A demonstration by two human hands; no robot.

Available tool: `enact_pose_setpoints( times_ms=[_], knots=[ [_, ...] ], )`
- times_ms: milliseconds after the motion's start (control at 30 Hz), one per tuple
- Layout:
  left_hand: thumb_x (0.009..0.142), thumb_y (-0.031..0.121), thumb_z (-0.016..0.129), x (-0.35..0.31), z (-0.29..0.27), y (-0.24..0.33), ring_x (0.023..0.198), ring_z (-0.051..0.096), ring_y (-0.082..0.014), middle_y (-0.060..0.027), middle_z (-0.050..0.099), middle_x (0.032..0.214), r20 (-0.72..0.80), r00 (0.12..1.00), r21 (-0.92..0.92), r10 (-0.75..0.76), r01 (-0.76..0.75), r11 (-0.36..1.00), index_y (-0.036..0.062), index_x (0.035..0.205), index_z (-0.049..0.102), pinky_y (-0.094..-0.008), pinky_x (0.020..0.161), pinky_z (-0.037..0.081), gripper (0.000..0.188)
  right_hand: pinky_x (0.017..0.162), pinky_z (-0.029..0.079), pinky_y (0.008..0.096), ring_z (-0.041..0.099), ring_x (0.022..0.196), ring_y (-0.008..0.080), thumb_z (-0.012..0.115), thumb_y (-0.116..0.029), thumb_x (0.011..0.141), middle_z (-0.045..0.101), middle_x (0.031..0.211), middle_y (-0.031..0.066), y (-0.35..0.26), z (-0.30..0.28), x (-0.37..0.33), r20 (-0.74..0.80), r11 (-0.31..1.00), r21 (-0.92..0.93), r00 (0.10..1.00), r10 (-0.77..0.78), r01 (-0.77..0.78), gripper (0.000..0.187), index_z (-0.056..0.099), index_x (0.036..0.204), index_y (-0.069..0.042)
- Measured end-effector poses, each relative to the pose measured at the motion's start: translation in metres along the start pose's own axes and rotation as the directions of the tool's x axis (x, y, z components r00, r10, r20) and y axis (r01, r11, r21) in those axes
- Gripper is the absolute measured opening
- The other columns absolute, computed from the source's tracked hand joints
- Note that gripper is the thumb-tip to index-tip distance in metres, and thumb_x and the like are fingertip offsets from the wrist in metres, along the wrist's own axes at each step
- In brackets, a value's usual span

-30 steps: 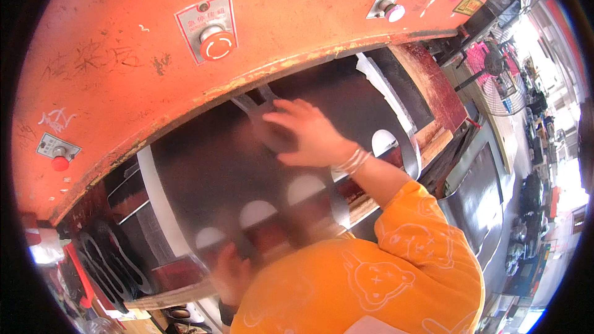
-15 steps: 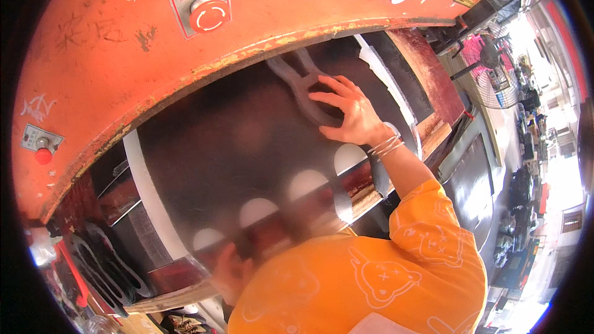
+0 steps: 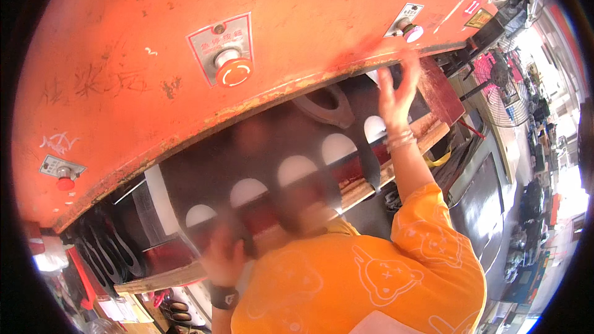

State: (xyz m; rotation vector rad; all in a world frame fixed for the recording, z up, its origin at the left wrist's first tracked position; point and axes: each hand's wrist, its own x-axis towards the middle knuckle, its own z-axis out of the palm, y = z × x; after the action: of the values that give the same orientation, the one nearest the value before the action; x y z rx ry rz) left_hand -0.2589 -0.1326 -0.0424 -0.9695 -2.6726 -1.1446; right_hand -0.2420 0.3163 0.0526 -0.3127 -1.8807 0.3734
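Observation:
My right hand [image 3: 399, 89] is raised at the right, just below a pale pink push button [image 3: 413, 33] on the orange machine. Its thumb and fingers are apart and hold nothing; the fingertips are smeared by motion. Under the machine's lower edge lies a grey loop-shaped cutting die [image 3: 343, 114], partly hidden, on a dark sheet [image 3: 247, 142]. Rounded cut-outs along the sheet's near edge show white. My left hand [image 3: 224, 256], with a dark wristband, is low by the near left corner of the sheet. Blur hides what its fingers do.
The orange machine head [image 3: 142, 99] overhangs the work table. It carries a red emergency stop button [image 3: 234, 71] and a smaller red button [image 3: 65, 183]. More looped dies [image 3: 105, 253] are at the left; a fan [image 3: 500, 77] stands at the right.
My right hand has left the die and risen toward the pink button. The view has shifted, and the machine's edge now covers more of the die. My left hand stays low by the sheet.

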Motion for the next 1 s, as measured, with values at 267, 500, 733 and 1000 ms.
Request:
enact_pose_setpoints(
  times_ms=[267, 500, 733, 1000],
  knots=[
    [0.08, 0.004, 0.066, 0.055, 0.001, -0.016, 0.055, 0.059, -0.0143, -0.0075, 0.061, 0.067, -0.028, 0.998, -0.026, -0.061, 0.06, 0.998, 0.0048, 0.119, 0.057, -0.027, 0.052, 0.045, 0.039, 0.111, 0.019, 0.044, 0.026, 0.135, 0.035, 0.057, -0.016, 0.089, 0.026, 0.144, 0.0252, 0.043, 0.039, 0.082, -0.28, 1.0, 0.019, 0.96, 0.01, -0.004, 0.064, 0.025, 0.141, 0.005],
    [0.081, 0.006, 0.066, 0.089, -0.01, -0.024, 0.054, 0.055, -0.0113, -0.0062, 0.059, 0.065, -0.059, 0.995, -0.027, -0.081, 0.079, 0.997, 0.0046, 0.119, 0.058, -0.0266, 0.052, 0.044, 0.038, 0.099, 0.035, 0.0405, 0.042, 0.119, 0.0249, 0.059, -0.021, 0.09, 0.05, 0.121, 0.0117, 0.015, -0.009, -0.004, 0.22, 0.725, 0.43, 0.841, 0.494, -0.538, 0.042, 0.045, 0.125, -0.002],
    [0.082, 0.015, 0.066, 0.088, -0.016, -0.027, 0.102, 0.063, -0.0291, -0.0162, 0.063, 0.112, 0.027, 0.971, -0.053, -0.236, 0.237, 0.97, 0.0047, 0.12, 0.058, -0.0378, 0.087, 0.049, 0.039, 0.087, 0.038, 0.0441, 0.046, 0.105, 0.0294, 0.069, -0.032, 0.074, 0.053, 0.102, 0.0069, -0.025, -0.031, -0.078, 0.732, 0.973, -0.113, 0.679, -0.055, 0.2, 0.027, 0.066, 0.094, -0.014],
    [0.083, 0.009, 0.063, 0.09, -0.016, -0.014, 0.098, 0.064, -0.0288, -0.0144, 0.064, 0.11, -0.001, 0.973, -0.015, -0.23, 0.23, 0.973, 0.0065, 0.121, 0.057, -0.0365, 0.083, 0.049, 0.038, 0.089, 0.035, 0.0482, 0.044, 0.108, 0.0295, 0.071, -0.034, 0.07, 0.05, 0.104, 0.0078, -0.038, -0.043, -0.093, 0.72, 0.972, -0.094, 0.689, -0.083, 0.216, 0.028, 0.068, 0.088, -0.012]
  ],
)
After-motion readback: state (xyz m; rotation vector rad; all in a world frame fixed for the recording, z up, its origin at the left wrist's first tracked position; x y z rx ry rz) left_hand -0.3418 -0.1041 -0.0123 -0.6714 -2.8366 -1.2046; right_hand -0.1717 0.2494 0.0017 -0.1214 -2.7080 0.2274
